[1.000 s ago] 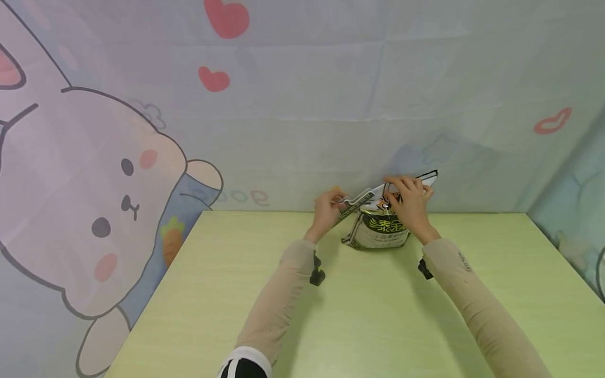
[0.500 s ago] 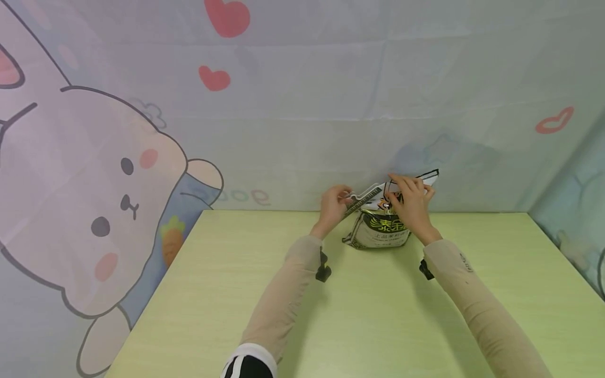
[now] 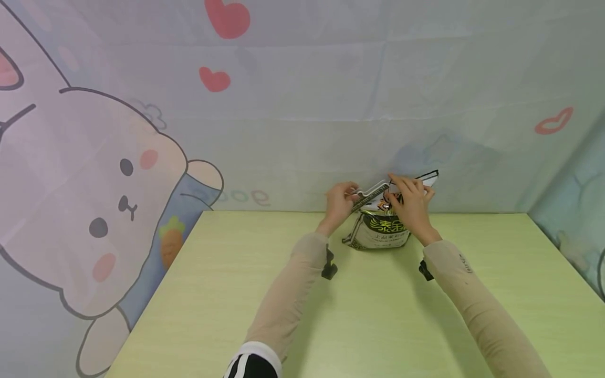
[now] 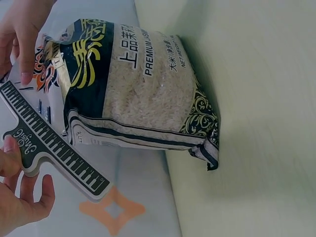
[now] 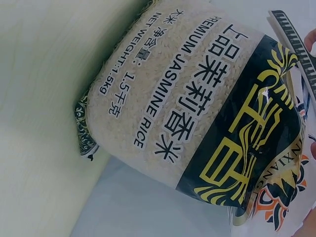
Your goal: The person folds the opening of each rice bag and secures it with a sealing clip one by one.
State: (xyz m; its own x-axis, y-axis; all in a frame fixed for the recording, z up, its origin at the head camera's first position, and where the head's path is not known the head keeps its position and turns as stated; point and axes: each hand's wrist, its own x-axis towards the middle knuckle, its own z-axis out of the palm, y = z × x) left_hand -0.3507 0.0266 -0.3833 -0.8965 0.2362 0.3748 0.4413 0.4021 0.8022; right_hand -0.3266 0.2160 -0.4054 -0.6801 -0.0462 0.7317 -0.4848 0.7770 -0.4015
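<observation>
A bag of jasmine rice (image 3: pixel 380 236) stands upright at the back of the table, its loose top gathered and slanting up to the right. My right hand (image 3: pixel 412 207) pinches that top between thumb and fingers. From the left, my left hand (image 3: pixel 339 205) grips a long clip (image 3: pixel 372 195) with a piano-key pattern. In the left wrist view, the clip (image 4: pixel 59 143) lies slantwise by the bag's upper part, thumb on its lettered handle. Whether its jaws bite on the bag cannot be told. The right wrist view shows the rice bag (image 5: pixel 197 98) close up and the clip (image 5: pixel 296 52) at the edge.
The pale green table (image 3: pixel 378 315) ends at a printed cloth backdrop (image 3: pixel 302 131) right behind the bag. A side cloth (image 3: pixel 581 199) hangs at the right, with a dark cable (image 3: pixel 601 273) near it.
My left hand has moved right and slightly up with the clip, which now reaches the fingers of the right hand. The right hand and rice bag stay almost still.
</observation>
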